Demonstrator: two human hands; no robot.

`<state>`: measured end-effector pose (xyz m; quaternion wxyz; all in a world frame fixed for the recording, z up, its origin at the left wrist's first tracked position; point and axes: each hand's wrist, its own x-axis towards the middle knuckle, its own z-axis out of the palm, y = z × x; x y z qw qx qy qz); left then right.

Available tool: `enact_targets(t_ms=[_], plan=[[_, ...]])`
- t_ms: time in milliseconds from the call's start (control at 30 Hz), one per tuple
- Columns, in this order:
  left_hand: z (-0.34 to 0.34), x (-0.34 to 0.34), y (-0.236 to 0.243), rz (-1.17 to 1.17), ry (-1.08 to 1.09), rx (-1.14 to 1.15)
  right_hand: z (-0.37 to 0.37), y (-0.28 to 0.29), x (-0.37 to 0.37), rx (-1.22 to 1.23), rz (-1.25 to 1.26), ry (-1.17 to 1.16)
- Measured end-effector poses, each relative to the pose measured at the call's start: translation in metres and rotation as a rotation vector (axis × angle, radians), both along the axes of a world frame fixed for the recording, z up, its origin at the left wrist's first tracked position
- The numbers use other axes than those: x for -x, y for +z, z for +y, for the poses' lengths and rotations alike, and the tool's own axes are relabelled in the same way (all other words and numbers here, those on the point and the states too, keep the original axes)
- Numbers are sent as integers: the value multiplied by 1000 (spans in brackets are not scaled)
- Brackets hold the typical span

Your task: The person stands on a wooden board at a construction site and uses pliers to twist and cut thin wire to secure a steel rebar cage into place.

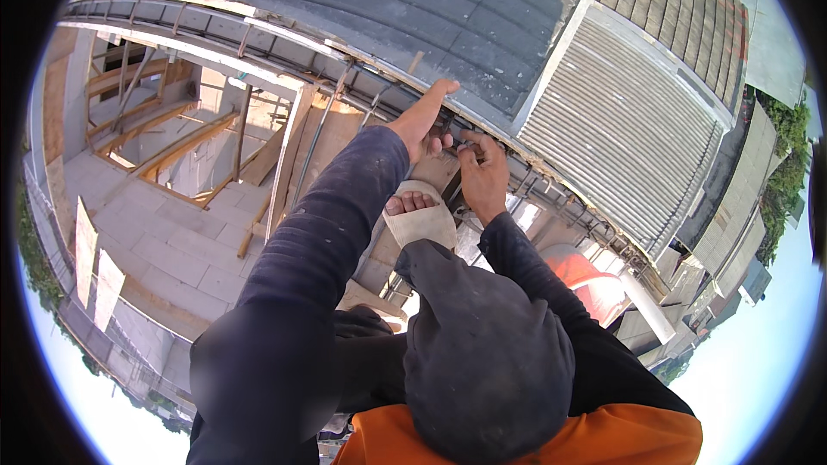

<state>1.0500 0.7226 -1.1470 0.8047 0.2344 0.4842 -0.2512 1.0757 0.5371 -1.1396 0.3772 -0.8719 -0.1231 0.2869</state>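
Observation:
Both my hands meet at a narrow trough of steel reinforcing bars (527,179) that runs along the roof's edge. My left hand (419,127) has its thumb stretched out towards the roof edge, while its fingers curl in at the dark bars. Close on its right, my right hand (484,176) is closed, with the fingertips pinched together at the same spot. Whatever lies between those fingertips is too small to make out. Just below the hands, my foot in a pale open-toed sandal (422,226) rests on a wooden board.
Beyond the trough lie a dark sheet roof (362,0) and a ribbed grey roof (616,112). Down on the left are timber frames (185,151) and a pale block wall (185,250). A red-orange rounded object (581,275) and a white pipe (648,308) sit at lower right.

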Motion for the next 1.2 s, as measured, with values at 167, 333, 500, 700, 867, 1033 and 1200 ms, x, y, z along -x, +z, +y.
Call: enact_targets(t_ms=[167,333,500,700,867,1033,1200], plan=[[0,-1,0,42,25,51,0,2,-9,5,57,19],[-3,-12,15,39,-55,-5,-4,-2,-17,47,43,48],[1,-4,11,62,-124,-82,0,7,-17,50,161,2],[-22,10,22,21,14,-160,-79,45,23,202,1,360],[-21,22,25,5,10,-252,-127,48,40,395,-20,642],[-15,17,3,-95,-55,-156,-126,32,39,603,-110,711],[-12,21,9,-200,-185,-216,-136,29,38,587,-36,614]])
